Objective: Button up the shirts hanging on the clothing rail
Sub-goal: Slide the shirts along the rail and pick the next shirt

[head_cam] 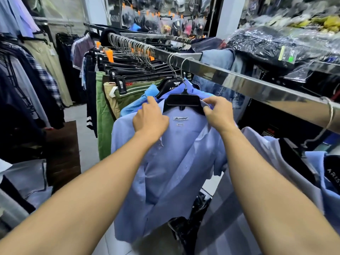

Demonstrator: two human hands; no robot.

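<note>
Head view: the pale blue shirt (171,162) hangs on a black hanger (183,102) just under the steel rail (239,83), its front open and facing the camera, long axis running down from collar to hem; the left hand (150,120) pinches the left collar side, the right hand (219,115) curls round the right side beside the hanger, probably to square the collar for the top button; whether any lower button is fastened is hard to tell.
</note>
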